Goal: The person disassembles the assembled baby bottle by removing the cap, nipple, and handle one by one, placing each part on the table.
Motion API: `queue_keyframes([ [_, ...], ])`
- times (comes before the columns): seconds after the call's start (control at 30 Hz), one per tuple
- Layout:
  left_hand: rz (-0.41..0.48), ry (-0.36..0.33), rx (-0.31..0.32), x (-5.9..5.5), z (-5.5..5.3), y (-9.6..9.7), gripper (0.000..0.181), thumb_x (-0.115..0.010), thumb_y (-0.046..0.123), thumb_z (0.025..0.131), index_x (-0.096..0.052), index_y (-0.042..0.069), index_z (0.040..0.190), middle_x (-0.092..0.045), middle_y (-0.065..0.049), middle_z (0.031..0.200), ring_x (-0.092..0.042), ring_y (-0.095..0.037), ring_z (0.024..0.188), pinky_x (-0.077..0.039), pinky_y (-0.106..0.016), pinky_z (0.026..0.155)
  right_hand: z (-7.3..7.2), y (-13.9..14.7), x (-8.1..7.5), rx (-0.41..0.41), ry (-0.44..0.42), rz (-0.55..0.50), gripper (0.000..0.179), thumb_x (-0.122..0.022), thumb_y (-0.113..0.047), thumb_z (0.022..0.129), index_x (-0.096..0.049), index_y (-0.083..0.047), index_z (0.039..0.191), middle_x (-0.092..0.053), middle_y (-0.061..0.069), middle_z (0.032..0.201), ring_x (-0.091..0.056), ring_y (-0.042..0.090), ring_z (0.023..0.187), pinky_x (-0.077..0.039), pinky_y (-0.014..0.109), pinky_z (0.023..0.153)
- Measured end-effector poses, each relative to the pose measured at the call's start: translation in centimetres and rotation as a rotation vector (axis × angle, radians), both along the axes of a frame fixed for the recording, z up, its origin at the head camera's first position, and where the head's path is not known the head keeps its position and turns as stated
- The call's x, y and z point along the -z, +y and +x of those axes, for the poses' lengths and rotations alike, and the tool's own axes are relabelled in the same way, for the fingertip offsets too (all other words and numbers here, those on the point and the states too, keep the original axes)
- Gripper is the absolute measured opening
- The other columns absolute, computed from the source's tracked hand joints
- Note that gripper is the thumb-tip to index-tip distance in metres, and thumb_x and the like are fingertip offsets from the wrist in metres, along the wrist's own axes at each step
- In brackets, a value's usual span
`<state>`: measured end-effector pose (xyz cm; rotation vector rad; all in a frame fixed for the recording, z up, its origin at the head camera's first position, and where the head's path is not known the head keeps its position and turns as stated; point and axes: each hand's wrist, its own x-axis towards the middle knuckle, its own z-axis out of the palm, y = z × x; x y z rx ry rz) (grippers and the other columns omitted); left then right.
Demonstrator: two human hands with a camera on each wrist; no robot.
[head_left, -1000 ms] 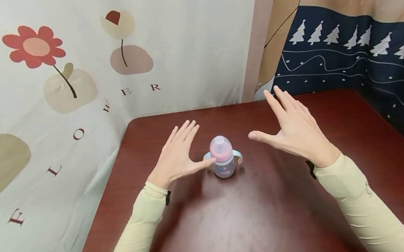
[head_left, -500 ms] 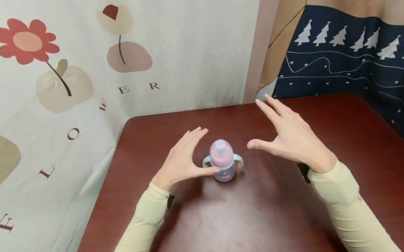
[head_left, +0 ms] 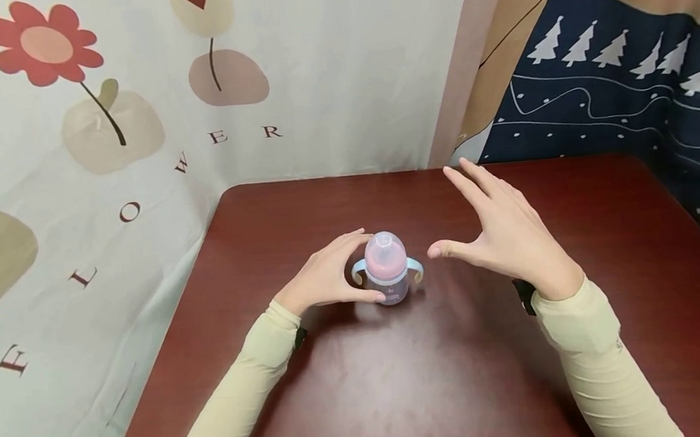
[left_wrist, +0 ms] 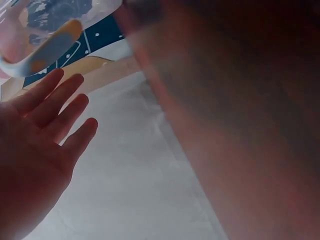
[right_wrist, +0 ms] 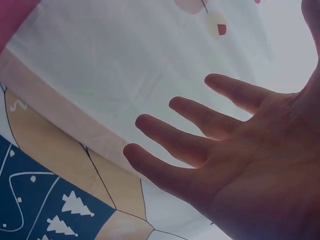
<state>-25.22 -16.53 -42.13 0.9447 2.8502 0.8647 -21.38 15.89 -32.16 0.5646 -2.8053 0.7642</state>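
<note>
A baby bottle (head_left: 386, 264) with a pink collar, a clear domed cap and two pale blue handles stands upright on the table. Just left of it, my left hand (head_left: 328, 274) is spread, its thumb in front of the bottle's lower body and its fingers behind the left handle. In the left wrist view those fingers (left_wrist: 65, 107) look nearly straight, below a handle (left_wrist: 47, 50) with orange patches; whether the thumb touches the bottle I cannot tell. My right hand (head_left: 507, 232) hovers to the right, apart from the bottle. Its fingers (right_wrist: 170, 137) are extended and hold nothing.
The dark red-brown table (head_left: 440, 391) has a glossy top. Behind it and on the left hangs a white curtain (head_left: 337, 74) with printed flowers and letters. A navy cloth (head_left: 609, 105) with white trees hangs at the right.
My left hand has moved right and closer around the bottle, its fingers bending in. The right hand has come slightly left and stays apart. The head view has shifted a little.
</note>
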Motion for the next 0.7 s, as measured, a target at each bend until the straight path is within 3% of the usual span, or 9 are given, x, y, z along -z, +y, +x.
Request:
queue_keyframes([
  [0.2,0.001,-0.034,0.022,0.5,-0.4,0.4,0.103,-0.089,0.073,0.068,-0.047,0.039,0.156,-0.051,0.010,0.156,-0.044,-0.009,0.148,-0.046,-0.051,0.115,0.0,-0.3,0.2,-0.023,0.027,-0.012,0.115,-0.088,-0.066,0.075,-0.035,-0.023,0.167,-0.026,0.010,0.175,-0.029,0.041,0.156,-0.024,0.072,0.121],
  [0.4,0.049,-0.035,0.061,0.5,-0.3,1.2,0.088,-0.091,0.065,0.072,-0.054,0.041,0.148,-0.062,0.019,0.129,-0.057,-0.002,0.116,-0.051,-0.037,0.102,-0.1,-1.4,1.0,-0.101,0.082,-0.019,0.116,-0.091,-0.064,0.073,-0.038,-0.021,0.166,-0.032,0.012,0.172,-0.037,0.043,0.152,-0.025,0.070,0.122],
  [0.5,0.077,-0.032,0.059,0.5,-0.2,1.4,0.080,-0.093,0.060,0.074,-0.058,0.035,0.142,-0.063,0.019,0.120,-0.058,-0.002,0.106,-0.054,-0.032,0.092,-0.1,-1.9,1.2,-0.131,0.108,-0.016,0.117,-0.091,-0.064,0.072,-0.038,-0.021,0.166,-0.034,0.013,0.171,-0.040,0.042,0.151,-0.025,0.068,0.122],
  [0.7,0.102,-0.016,0.051,0.5,0.3,1.5,0.068,-0.094,0.052,0.076,-0.060,0.025,0.128,-0.066,0.016,0.114,-0.062,-0.003,0.100,-0.054,-0.031,0.088,-0.1,-2.5,1.5,-0.151,0.110,-0.008,0.117,-0.091,-0.066,0.072,-0.037,-0.021,0.166,-0.034,0.012,0.171,-0.038,0.038,0.153,-0.023,0.066,0.125],
])
